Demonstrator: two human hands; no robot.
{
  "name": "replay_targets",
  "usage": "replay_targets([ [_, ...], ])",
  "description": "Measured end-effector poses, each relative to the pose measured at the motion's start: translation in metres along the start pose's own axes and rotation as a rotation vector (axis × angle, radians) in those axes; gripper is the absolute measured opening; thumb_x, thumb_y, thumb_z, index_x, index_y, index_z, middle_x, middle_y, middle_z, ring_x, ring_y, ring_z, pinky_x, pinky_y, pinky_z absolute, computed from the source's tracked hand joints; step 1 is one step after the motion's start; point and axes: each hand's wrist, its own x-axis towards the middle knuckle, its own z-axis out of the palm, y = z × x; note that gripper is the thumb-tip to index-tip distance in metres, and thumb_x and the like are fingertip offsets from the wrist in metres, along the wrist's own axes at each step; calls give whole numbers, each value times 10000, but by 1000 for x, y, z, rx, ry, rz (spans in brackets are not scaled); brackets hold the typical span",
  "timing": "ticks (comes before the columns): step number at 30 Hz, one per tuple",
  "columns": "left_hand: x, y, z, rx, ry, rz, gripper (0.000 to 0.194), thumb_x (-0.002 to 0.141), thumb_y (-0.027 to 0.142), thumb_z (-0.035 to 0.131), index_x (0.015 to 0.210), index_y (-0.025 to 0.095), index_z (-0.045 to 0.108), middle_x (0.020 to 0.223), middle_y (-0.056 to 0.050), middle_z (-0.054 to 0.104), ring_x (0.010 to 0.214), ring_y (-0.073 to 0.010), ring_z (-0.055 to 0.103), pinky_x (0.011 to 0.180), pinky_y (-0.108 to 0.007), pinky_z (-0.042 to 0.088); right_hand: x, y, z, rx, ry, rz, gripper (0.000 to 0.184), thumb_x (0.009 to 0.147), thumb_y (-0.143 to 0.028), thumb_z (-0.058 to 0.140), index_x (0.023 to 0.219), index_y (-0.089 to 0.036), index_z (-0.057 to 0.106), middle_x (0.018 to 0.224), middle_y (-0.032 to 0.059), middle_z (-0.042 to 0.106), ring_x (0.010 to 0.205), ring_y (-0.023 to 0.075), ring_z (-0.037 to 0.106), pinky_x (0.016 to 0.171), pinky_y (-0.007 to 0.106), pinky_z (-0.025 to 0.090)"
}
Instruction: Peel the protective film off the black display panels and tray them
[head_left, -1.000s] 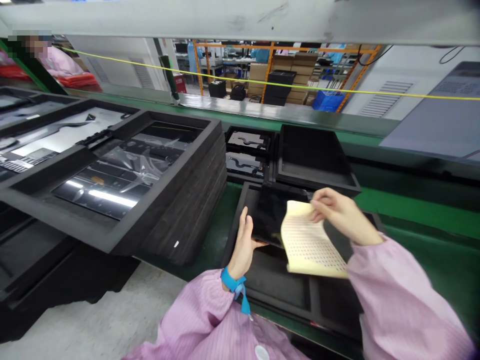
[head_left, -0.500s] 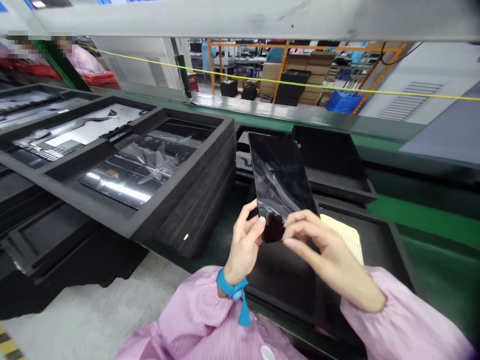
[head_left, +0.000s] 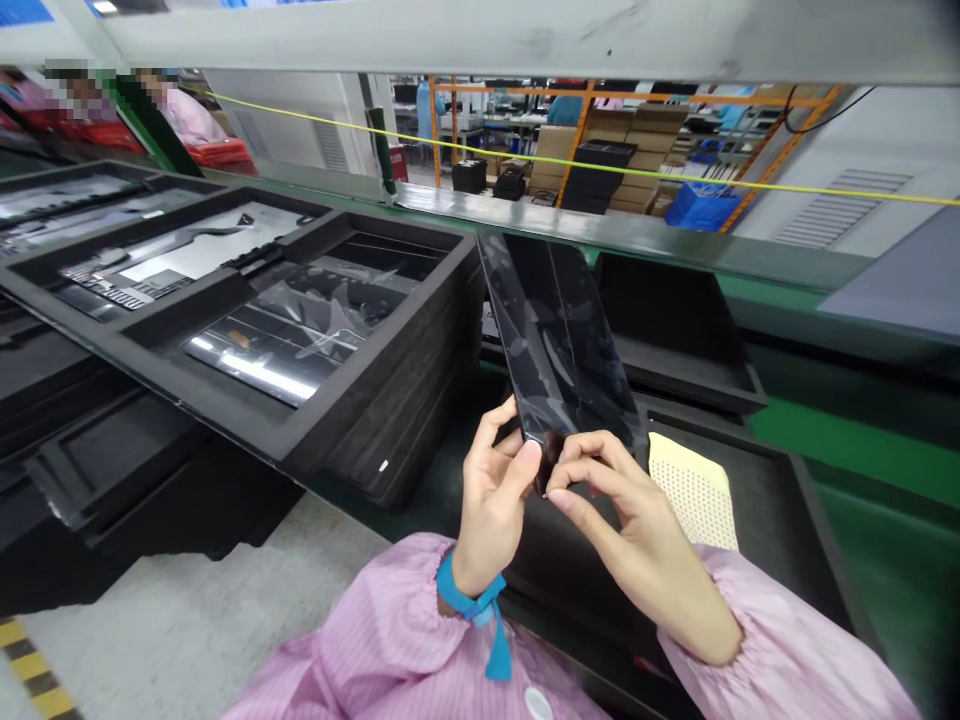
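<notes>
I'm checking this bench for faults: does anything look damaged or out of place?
Clear film in the big left-hand foam tray looks crumpled rather than flat. The yellow sheet lies askew on the right-hand tray. No crack is evident in the held dark panel, but reflections make that uncertain.

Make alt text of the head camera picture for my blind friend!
A left hand holds a tilted, glossy black panel; the right hand pinches at its near end, beside stacked black trays and a yellow dotted sheet.
</notes>
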Motion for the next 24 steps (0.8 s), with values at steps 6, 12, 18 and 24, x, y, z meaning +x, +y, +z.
replay_targets([
  [6, -1, 1, 1, -4, 8, -1, 289, 893, 180, 543, 1145, 319, 570, 875, 24, 711, 678, -53, 604, 596, -151, 417, -1, 2, 3, 25, 61, 7, 75, 903, -240, 525, 839, -228, 562, 958, -4, 461, 908, 96, 474, 817, 231, 399],
  [12, -1, 1, 3, -1, 22, 3, 284, 888, 192, 557, 1142, 319, 572, 880, 17, 710, 729, -66, 621, 597, -156, 413, -3, 2, 6, -14, 113, -43, 57, 893, -208, 534, 841, -223, 553, 950, -9, 467, 903, 85, 465, 792, 211, 392],
  [18, 1, -1, 2, 23, 28, 1, 292, 886, 192, 561, 1152, 313, 566, 869, 13, 714, 737, -74, 626, 554, -151, 385, -1, 4, 5, -103, 188, -113, 47, 870, -205, 564, 825, -214, 551, 973, 3, 447, 931, 103, 454, 822, 232, 368],
  [24, 0, -4, -1, 60, -13, -9, 306, 876, 199, 575, 1168, 286, 551, 965, -9, 705, 847, -115, 627, 655, -193, 436, 6, 20, 1, -119, 207, -25, 275, 782, -394, 670, 746, -194, 484, 944, 14, 451, 863, 148, 432, 730, 267, 372],
])
